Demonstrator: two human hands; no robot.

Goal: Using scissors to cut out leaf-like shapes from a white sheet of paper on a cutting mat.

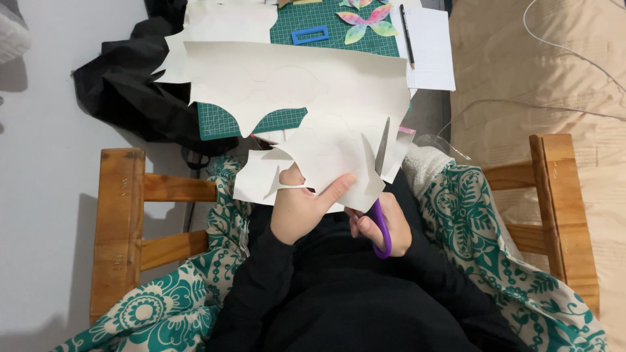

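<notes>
1. Head view shows a sheet of cream paper held up over the lap, its long axis running left to right, the near edge already cut into ragged lobes.
2. Such paper looks light, thin and floppy, easy to tear or crease; it seems best held close to the cut line.
3. Left hand pinches the lower flap, thumb on top, fingers beneath.
4. Right hand has its fingers closed through the purple handles of scissors, whose blades point up and away, entering the paper.
5. Beyond lie a green cutting mat, coloured paper butterfly, blue frame, pencil, wooden chair.
</notes>
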